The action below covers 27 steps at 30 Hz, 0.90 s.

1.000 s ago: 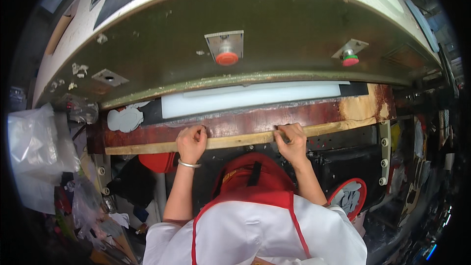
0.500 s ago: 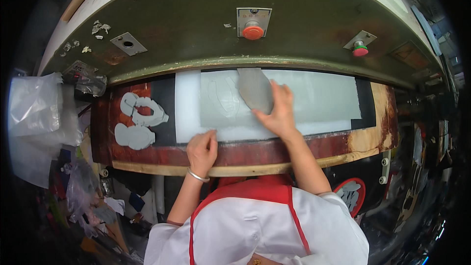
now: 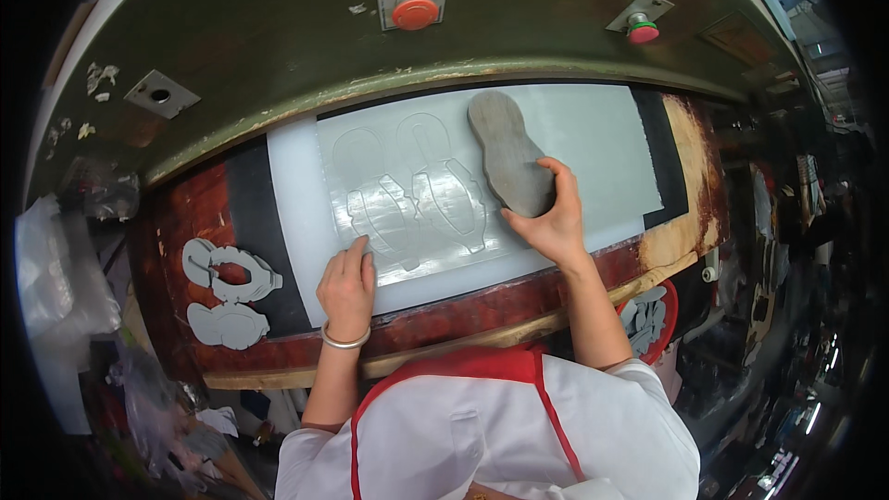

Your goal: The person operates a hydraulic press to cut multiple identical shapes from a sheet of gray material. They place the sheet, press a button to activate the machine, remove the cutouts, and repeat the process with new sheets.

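Observation:
A pale grey-green sheet lies on a white board, with several shoe-part outlines showing in its left half. My right hand grips the near end of a grey-brown sole-shaped block, thumb on one side and fingers on the other. The block is over the sheet, right of the outlines; whether it touches the sheet I cannot tell. My left hand holds nothing, its fingers stretched toward the sheet's near left corner beside the outlines.
Grey cut shoe pieces lie in small stacks at the table's left. A green machine beam spans the far side, carrying a red push button. Below the right edge stands a red tub with grey pieces. Plastic bags hang left.
The view has turned and shifted. The sole-shaped block has moved right, away from the outlines, in my right hand. My left hand has moved from the board's near edge over it, its fingers extending.

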Each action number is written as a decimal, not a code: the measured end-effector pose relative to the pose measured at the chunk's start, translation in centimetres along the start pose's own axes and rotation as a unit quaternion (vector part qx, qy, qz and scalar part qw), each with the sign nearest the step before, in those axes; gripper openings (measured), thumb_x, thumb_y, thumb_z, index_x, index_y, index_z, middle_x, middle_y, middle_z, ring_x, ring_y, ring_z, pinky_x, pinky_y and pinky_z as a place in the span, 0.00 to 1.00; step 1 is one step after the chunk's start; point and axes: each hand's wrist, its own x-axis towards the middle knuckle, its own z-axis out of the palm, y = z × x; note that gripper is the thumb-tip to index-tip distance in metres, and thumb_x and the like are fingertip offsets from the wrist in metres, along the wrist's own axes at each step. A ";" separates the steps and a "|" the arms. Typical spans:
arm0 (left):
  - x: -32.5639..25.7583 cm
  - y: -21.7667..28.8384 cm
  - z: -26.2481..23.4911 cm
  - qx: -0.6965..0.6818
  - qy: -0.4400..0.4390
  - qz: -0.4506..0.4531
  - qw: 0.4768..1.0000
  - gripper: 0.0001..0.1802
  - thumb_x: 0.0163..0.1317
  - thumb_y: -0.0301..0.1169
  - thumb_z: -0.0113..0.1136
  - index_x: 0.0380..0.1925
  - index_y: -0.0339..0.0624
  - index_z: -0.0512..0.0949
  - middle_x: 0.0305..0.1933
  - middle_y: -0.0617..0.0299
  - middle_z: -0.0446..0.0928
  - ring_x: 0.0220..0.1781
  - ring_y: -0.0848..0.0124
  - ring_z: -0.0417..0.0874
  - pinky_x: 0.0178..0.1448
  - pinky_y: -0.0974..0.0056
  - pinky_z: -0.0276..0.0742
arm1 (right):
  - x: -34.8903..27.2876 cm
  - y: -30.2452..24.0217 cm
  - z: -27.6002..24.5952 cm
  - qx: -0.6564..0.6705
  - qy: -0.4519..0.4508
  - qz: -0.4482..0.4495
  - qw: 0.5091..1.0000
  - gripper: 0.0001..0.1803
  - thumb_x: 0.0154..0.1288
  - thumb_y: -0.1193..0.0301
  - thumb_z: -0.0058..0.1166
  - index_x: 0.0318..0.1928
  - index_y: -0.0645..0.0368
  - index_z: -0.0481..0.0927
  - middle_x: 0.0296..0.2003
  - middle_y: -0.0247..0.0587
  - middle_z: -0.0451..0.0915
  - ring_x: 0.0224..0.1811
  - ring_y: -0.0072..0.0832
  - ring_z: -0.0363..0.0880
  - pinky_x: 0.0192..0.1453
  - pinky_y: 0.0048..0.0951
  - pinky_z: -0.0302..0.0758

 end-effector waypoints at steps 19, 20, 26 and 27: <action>-5.2 1.2 2.7 -0.097 -0.077 -0.037 0.992 0.13 0.62 0.30 0.56 0.46 0.38 0.76 0.25 0.57 0.73 0.22 0.63 0.69 0.27 0.63 0.66 | 14.3 4.1 -8.6 0.014 0.369 -0.017 0.929 0.57 0.56 0.53 0.60 0.70 0.71 0.36 0.69 0.74 0.33 0.71 0.69 0.35 0.73 0.57 0.41; -5.0 0.7 3.5 -0.035 -0.070 -0.059 0.995 0.12 0.63 0.31 0.54 0.44 0.39 0.76 0.26 0.56 0.74 0.23 0.62 0.71 0.27 0.62 0.66 | 13.0 5.4 -8.0 0.003 0.409 -0.045 0.912 0.58 0.56 0.52 0.60 0.70 0.70 0.36 0.69 0.73 0.33 0.71 0.68 0.35 0.73 0.57 0.41; -1.3 -0.1 6.1 0.010 0.036 0.091 0.995 0.13 0.66 0.30 0.48 0.46 0.37 0.78 0.42 0.51 0.81 0.41 0.54 0.81 0.44 0.58 0.74 | 12.4 6.6 -6.3 0.004 0.343 -0.041 0.939 0.58 0.54 0.52 0.62 0.71 0.63 0.37 0.70 0.69 0.33 0.72 0.65 0.34 0.73 0.57 0.41; -0.9 0.0 5.9 0.001 0.027 0.082 0.996 0.13 0.67 0.30 0.48 0.46 0.37 0.78 0.42 0.51 0.81 0.41 0.54 0.81 0.45 0.58 0.74 | 12.2 6.3 -6.5 0.006 0.342 -0.035 0.939 0.56 0.55 0.53 0.61 0.71 0.63 0.38 0.70 0.69 0.33 0.73 0.63 0.34 0.73 0.57 0.41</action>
